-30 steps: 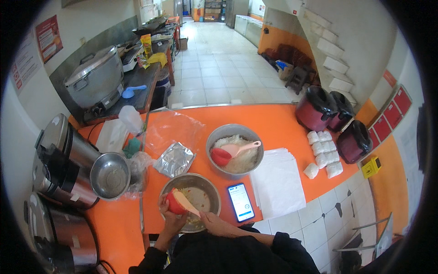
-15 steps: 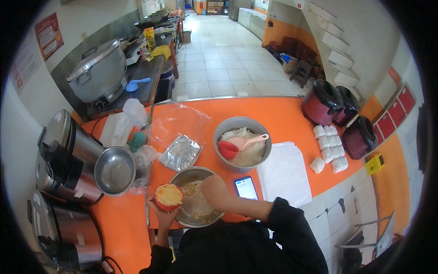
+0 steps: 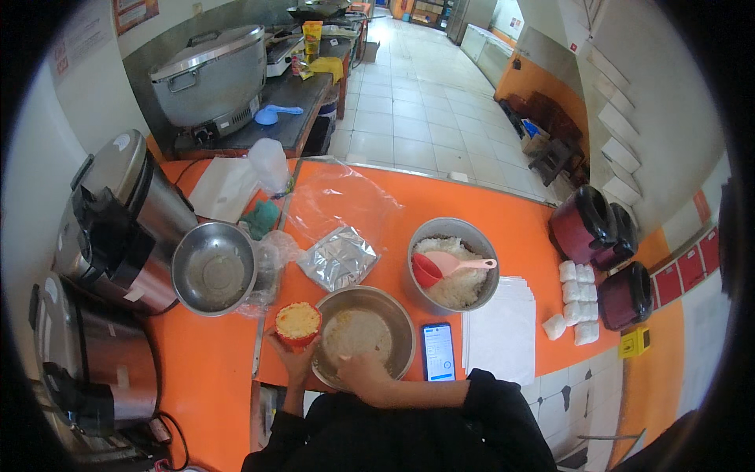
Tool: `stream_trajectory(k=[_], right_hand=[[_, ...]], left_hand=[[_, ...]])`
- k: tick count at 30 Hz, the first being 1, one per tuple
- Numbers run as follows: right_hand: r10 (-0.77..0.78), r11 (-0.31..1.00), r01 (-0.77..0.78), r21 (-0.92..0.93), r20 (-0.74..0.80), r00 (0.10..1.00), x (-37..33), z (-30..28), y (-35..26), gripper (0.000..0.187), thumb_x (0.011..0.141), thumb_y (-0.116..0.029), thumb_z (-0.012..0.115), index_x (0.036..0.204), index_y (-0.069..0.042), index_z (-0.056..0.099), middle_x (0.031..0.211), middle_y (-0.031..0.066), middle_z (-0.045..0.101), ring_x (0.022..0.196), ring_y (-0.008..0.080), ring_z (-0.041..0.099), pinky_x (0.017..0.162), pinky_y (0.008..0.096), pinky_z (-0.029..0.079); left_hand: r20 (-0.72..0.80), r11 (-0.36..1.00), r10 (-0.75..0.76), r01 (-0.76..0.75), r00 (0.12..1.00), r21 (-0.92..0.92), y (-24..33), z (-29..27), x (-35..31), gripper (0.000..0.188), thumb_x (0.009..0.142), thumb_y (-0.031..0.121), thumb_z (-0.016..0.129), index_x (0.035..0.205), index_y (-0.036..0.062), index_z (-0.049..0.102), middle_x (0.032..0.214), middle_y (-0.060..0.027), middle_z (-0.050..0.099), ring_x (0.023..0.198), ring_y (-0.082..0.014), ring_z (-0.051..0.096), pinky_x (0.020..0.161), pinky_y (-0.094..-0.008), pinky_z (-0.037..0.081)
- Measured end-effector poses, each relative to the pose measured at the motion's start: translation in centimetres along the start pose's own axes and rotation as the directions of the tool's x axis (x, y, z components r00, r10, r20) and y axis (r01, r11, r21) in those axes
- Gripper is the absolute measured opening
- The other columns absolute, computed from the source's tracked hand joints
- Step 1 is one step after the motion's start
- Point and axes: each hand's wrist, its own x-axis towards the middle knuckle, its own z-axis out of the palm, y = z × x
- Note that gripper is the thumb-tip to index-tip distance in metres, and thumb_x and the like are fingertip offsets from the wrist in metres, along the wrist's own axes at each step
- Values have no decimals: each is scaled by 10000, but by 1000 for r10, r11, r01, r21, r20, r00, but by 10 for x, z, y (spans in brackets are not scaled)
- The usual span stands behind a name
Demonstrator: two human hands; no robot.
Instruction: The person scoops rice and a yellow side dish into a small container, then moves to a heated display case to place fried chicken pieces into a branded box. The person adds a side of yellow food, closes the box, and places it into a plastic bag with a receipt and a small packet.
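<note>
My left hand (image 3: pixel 296 363) is wrapped round a small red cup (image 3: pixel 299 340), heaped to the rim with pale yellow, crumbly food (image 3: pixel 300 320). The cup is upright at the left rim of a steel mixing bowl (image 3: pixel 408 334), whose bottom has scattered yellowish crumbs. Reaching over the near side of this bowl, my right hand (image 3: pixel 366 376) has its fingers curled down inside; what they hold, if anything, is hidden. Beyond the bowl, to the right, stands a grey pot (image 3: pixel 492 285) of white rice (image 3: pixel 460 287), with a red cup (image 3: pixel 427 271) and a pink rice paddle (image 3: pixel 464 265) on it.
A phone (image 3: pixel 438 352) and a paper stack (image 3: pixel 501 326) lie right of the bowl. Foil sheets (image 3: pixel 340 258), clear plastic (image 3: pixel 338 200) and an empty steel bowl (image 3: pixel 214 269) are leftward. Large cookers (image 3: pixel 102 346) line the left; wrapped white packets (image 3: pixel 578 293) and dark red cookers (image 3: pixel 582 226) sit right.
My right hand has gone down and left toward the bowl's near side, its fingers now curled inside. The left hand still holds the filled red cup. The whole view has shifted and tilted.
</note>
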Motion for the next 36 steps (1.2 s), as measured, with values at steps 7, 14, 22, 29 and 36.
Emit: stream_trajectory(k=[7, 14, 22, 29, 36], right_hand=[[-50, 947, -15, -321, -193, 980, 25, 12, -7, 154, 746, -129, 573, 803, -44, 688, 776, 116, 654, 755, 214, 636, 608, 331, 472], [-221, 972, 188, -143, -266, 938, 22, 18, 45, 179, 739, -154, 587, 869, -71, 678, 863, 144, 645, 782, 245, 637, 619, 352, 487], [-239, 892, 245, 379, -62, 969, 20, -22, 126, 249, 817, -313, 593, 873, -85, 676, 906, 113, 649, 833, 298, 639, 696, 428, 490], [-376, 865, 352, 357, -2, 927, 45, 2, 115, 303, 836, -369, 572, 901, -97, 688, 926, 114, 635, 853, 303, 614, 732, 414, 467], [-274, 851, 307, 426, -137, 952, 64, 15, 122, 285, 823, -352, 587, 894, -89, 670, 899, 134, 637, 847, 312, 613, 723, 429, 461]], left_hand=[[-5, 999, 31, -31, 1000, -35, 18, 13, 15, 835, 601, 119, 825, 1244, 46, 297, 1177, -108, 389, 1139, -229, 403, 986, -378, 336], [103, 991, -89, 98, 991, -88, 8, 9, 31, 855, 602, 34, 826, 1244, 64, 262, 1256, -101, 338, 1180, -228, 404, 1016, -373, 357], [210, 996, -36, 53, 977, -78, 27, 8, 46, 801, 637, 5, 795, 1233, 84, 265, 1236, -94, 388, 1182, -221, 418, 1012, -361, 357], [186, 982, -109, 135, 977, -133, 6, -2, 40, 794, 677, 49, 790, 1257, 70, 248, 1266, -106, 380, 1195, -217, 408, 1017, -356, 347], [180, 963, -135, 171, 974, -207, -5, 1, 32, 804, 764, 129, 742, 1329, 56, 175, 1279, -120, 382, 1183, -237, 417, 1025, -360, 336]])
